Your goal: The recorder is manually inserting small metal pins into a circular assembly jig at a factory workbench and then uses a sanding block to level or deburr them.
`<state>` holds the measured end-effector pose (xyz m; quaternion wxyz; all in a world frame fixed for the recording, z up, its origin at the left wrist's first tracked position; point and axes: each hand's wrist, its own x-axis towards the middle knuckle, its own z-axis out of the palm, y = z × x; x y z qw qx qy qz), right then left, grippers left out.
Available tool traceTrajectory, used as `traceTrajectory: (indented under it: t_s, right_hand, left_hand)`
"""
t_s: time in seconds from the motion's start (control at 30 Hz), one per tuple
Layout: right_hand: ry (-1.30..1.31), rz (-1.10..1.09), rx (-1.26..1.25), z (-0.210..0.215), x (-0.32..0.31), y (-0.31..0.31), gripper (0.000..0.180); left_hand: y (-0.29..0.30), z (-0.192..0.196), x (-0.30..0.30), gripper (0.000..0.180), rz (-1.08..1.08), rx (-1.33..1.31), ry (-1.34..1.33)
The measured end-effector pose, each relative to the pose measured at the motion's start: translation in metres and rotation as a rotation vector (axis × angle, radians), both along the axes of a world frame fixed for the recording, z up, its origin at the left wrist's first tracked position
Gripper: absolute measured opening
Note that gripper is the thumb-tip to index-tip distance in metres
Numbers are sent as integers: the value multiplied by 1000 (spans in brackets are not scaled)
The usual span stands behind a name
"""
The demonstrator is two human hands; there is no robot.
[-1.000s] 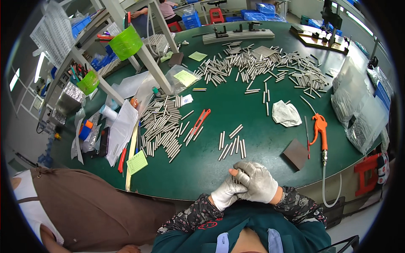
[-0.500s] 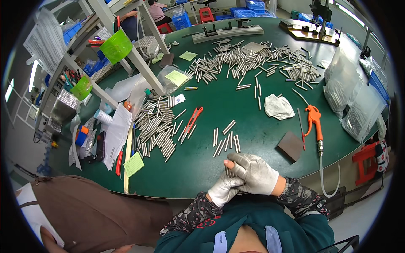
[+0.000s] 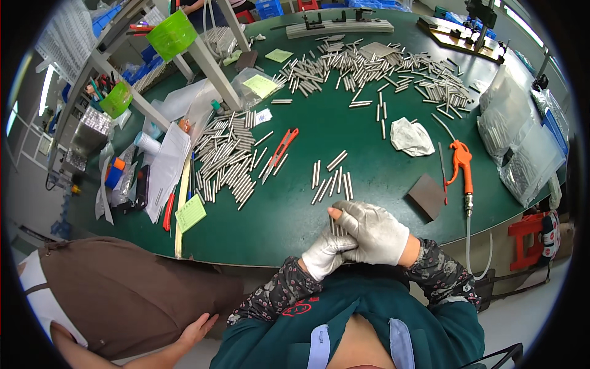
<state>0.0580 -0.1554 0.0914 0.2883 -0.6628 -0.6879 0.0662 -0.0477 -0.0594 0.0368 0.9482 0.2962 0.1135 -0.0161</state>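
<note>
Both my hands wear white gloves with greyed fingers and meet at the table's near edge. My left hand (image 3: 323, 254) is closed around a small bundle of short metal pins (image 3: 337, 229), their ends standing up between the hands. Wrapped against it from the right, my right hand (image 3: 376, 234) presses on the same bundle; a bare fingertip pokes out of a glove there. How many pins lie inside is hidden. Just beyond, several loose pins (image 3: 333, 186) rest on the green table (image 3: 289, 227).
Pin piles lie at left (image 3: 224, 157) and far centre (image 3: 369, 67). Around them are a red utility knife (image 3: 283, 149), white cloth (image 3: 412, 136), brown block (image 3: 426, 197), orange air gun (image 3: 461, 166) and bagged pins (image 3: 522, 147). A person in a brown apron (image 3: 135, 295) is at left.
The view has shifted, so the table sits higher in the picture. My hands stay clasped on the pins. The neighbouring person's hand has come into sight at lower left.
</note>
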Motion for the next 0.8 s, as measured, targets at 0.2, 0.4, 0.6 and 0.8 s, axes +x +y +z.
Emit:
traceTrajectory:
  t_s: [0.2,0.4,0.6,0.8]
  right_hand:
    - [-72,-121,107,-14,-1,0,63]
    - [38,-117,155,9,2,-12,66]
    - [-322,-825,-1,8,39,-65,70]
    - [-469,-954,-284,-25,43,-80,70]
  left_hand:
    - [3,6,4,43,-56,2,61]
    - [0,11,1,30,105,108,72]
    - [22,14,-3,42,223,549,81]
    - [17,-16,-5,55,402,667,11]
